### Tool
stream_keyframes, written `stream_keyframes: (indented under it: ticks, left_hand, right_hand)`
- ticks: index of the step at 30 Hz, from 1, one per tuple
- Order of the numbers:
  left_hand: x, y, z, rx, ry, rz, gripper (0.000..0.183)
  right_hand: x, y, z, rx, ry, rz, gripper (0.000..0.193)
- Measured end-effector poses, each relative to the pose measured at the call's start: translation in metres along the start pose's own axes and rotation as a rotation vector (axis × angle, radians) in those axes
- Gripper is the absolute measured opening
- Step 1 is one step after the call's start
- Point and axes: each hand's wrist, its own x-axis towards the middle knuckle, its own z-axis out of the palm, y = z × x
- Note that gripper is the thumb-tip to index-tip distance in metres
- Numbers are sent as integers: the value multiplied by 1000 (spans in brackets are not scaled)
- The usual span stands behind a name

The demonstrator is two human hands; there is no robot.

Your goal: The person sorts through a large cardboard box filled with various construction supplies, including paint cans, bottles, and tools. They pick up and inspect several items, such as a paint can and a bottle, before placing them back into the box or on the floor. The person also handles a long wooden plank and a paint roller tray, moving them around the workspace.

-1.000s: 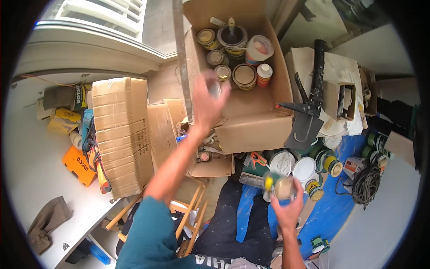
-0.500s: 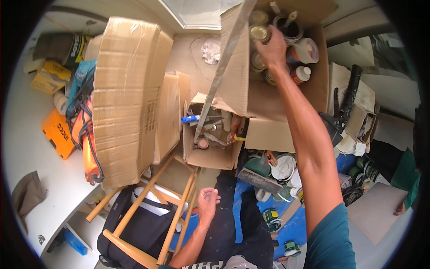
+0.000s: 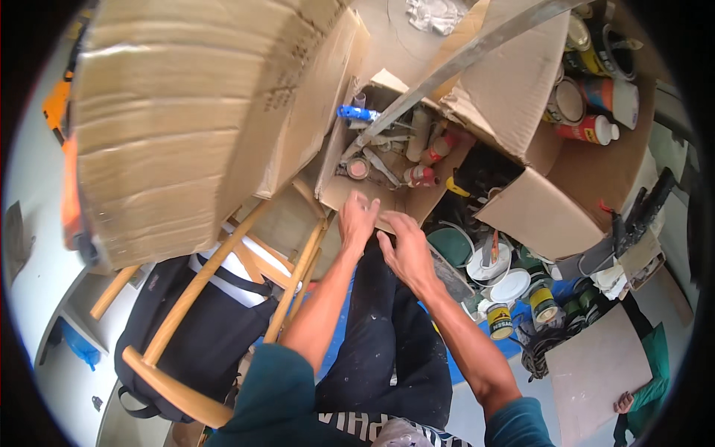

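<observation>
The left hand (image 3: pixel 358 220) and the right hand (image 3: pixel 406 244) are hovering side by side at the near wall of the small box (image 3: pixel 335 188). Both are standing released, with fingers loosely bent; whether the fingertips are touching the wall cannot be told. The small box is sitting ahead of the knees, between the carton (image 3: pixel 160 127) and the large box (image 3: pixel 514 97). It is holding a blue-handled tool (image 3: pixel 357 113), a round tub (image 3: pixel 358 168) and red bottles (image 3: pixel 422 176). A metal strip (image 3: pixel 462 67) is slanting into it from the upper right.

Markings: the carton is bearing dark, slanting print. A red bottle with a white cap (image 3: pixel 585 130), lying tilted in the large box, is carrying light lettering. Right of the legs, a can (image 3: pixel 500 320) is showing a yellow label with dark capitals. The shirt (image 3: pixel 357 425) is displaying white block letters.

At lower right, a co-worker's hand (image 3: pixel 624 402) is resting at the edge of a board (image 3: pixel 596 365).
</observation>
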Motion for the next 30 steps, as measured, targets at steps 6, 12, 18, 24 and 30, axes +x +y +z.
stream_keyframes:
  ticks: [6, 12, 18, 24, 30]
  left_hand:
    - [111, -45, 64, 782, 96, 304, 56]
    - [154, -73, 72, 1010, 170, 495, 38]
    - [90, -25, 40, 335, 42, 119, 57]
    - [-4, 17, -30, -182, 146, 380, 61]
    - [-124, 90, -83, -1158, 296, -78, 48]
  right_hand:
    - [78, 126, 85, -382, -200, 81, 29]
    - [122, 180, 130, -714, -266, 118, 31]
    - [99, 169, 122, -260, 46, 121, 58]
    - [64, 65, 46, -168, 61, -310, 81]
    - [2, -67, -74, 90, 120, -305, 86]
